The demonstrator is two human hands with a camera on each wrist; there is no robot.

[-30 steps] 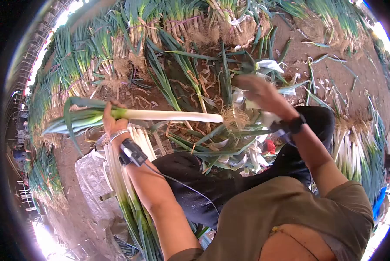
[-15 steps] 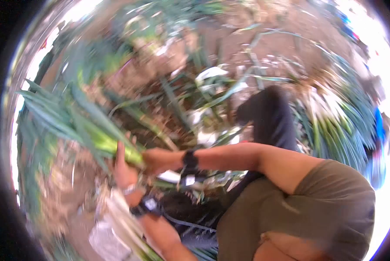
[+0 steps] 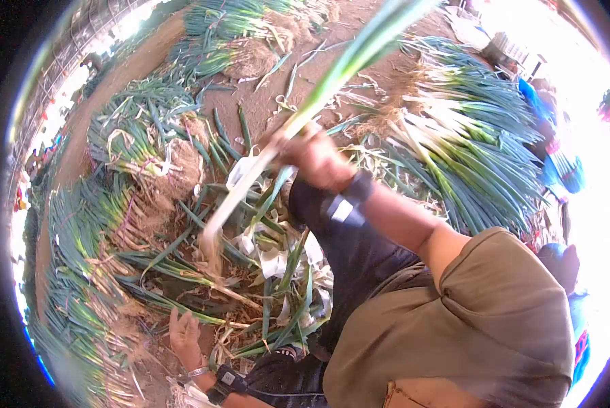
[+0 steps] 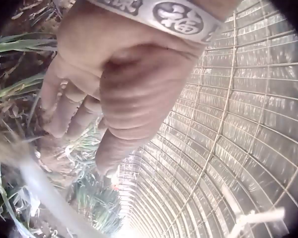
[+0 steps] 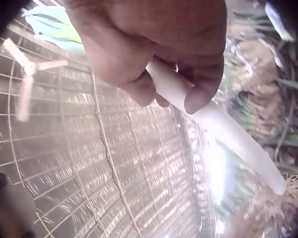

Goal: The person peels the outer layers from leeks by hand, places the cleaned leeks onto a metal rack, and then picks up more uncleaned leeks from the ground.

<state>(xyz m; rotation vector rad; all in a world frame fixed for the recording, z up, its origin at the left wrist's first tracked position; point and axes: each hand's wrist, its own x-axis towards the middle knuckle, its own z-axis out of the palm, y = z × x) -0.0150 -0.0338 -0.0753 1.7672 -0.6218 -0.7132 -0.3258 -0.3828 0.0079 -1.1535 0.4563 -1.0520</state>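
A trimmed leek (image 3: 240, 194) with a long white shaft, green leaves and bushy roots is held by my right hand (image 3: 318, 162) around its middle. Its leaves point up and away, the roots down toward the scraps. In the right wrist view, thumb and fingers pinch the white shaft (image 5: 228, 133). My left hand (image 3: 186, 338) is off the leek, low at the left beside untrimmed leeks (image 3: 182, 272) on the ground. The left wrist view shows the left hand (image 4: 134, 89) with loosely bent fingers and nothing in them.
Peeled leaf scraps (image 3: 272, 264) lie in front of my legs. A large pile of cleaned leeks (image 3: 465, 146) spreads at the right. Tied leek bundles (image 3: 135, 211) with roots line the left and back. A dark-trousered knee (image 3: 311, 204) stands below the right hand.
The leek passed from my left hand to my right, which carried it away to the right. The left hand let go and stayed low at left. The head view turned toward the right.
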